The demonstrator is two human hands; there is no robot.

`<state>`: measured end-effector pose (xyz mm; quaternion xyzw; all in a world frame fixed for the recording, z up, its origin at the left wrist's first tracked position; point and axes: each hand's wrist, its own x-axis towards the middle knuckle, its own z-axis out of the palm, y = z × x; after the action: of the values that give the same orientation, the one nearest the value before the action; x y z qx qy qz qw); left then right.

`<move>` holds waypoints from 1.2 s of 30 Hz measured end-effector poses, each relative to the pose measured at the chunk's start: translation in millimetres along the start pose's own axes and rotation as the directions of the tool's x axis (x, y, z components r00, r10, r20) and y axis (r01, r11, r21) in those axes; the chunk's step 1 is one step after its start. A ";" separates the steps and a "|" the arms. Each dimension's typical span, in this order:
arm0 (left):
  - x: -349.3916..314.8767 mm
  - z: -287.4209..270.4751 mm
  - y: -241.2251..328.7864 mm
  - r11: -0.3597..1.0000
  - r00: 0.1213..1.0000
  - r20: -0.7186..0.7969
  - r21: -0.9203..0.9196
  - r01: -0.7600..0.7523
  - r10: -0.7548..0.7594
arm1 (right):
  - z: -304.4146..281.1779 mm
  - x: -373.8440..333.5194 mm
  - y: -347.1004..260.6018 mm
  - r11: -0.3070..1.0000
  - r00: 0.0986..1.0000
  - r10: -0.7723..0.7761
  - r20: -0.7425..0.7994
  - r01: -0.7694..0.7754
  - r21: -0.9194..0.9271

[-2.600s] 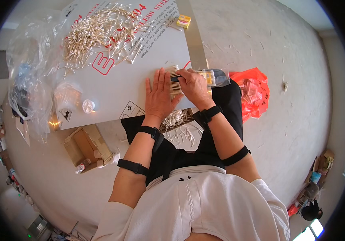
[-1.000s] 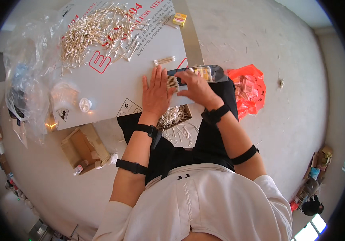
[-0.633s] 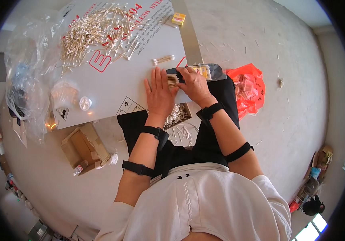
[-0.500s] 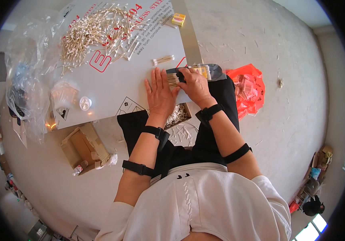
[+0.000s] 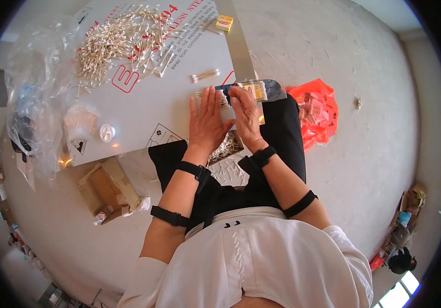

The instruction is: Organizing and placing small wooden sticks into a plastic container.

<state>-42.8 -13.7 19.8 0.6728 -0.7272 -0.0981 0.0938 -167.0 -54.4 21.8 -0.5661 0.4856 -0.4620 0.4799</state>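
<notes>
A row of cotton swabs lies on a dark flat strip with a rounded right end, near the table's right edge. Flat over the row's left part rests my left hand, fingers stretched out and thumb apart. Beside it my right hand stands more on its edge, fingers loosely bent and their tips at the row's right end; I see nothing held in it. Just right of those fingertips, a packet of swabs with a yellow label sits on the strip. A small bundle of swabs lies beyond my left hand.
A big heap of loose swabs covers the table's far left, near a clear plastic bag. A small yellow box and a round white container stand on the table. Right is a red bag; below, a cardboard box.
My right hand has turned more upright and its fingers have loosened from a pinch over the row. The left hand stays flat on the swabs. The view has shifted slightly.
</notes>
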 end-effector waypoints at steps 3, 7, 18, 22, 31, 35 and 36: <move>2.9 -8.0 0.6 0.992 0.997 0.040 0.104 -0.068 0.064 | 8.4 4.6 4.6 0.996 0.996 -0.084 -0.041 0.085 0.027; -0.8 -8.4 -4.2 0.989 0.993 0.059 0.104 -0.107 0.101 | 6.8 7.3 12.3 0.945 0.996 0.067 -0.066 -0.042 0.323; -7.8 4.4 -16.7 0.778 0.935 -0.282 -0.628 -0.012 -0.213 | 7.6 5.6 10.9 0.900 0.995 0.093 -0.020 -0.075 0.430; 4.3 6.0 -19.3 0.301 0.846 -0.247 -0.947 -0.109 -0.473 | 13.4 16.6 15.2 0.868 0.995 0.099 -0.017 -0.078 0.491; 22.2 15.6 -15.1 0.203 0.839 -0.246 -0.965 -0.165 -0.485 | 29.6 27.6 25.1 0.876 0.997 0.063 -0.044 -0.034 0.481; 3.5 1.1 -16.6 0.722 0.889 -0.385 -0.686 -0.094 -0.250 | 10.2 22.9 26.9 0.830 0.990 0.138 -0.025 -0.102 0.548; -1.3 -3.3 -14.9 0.880 0.945 -0.318 -0.468 -0.087 -0.075 | 6.4 20.3 25.8 0.830 0.986 0.165 -0.024 -0.125 0.543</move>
<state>-27.5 -13.5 19.0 0.6338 -0.6571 -0.1606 0.3752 -161.4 -75.7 -3.4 -0.3531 0.3939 -0.5616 0.6362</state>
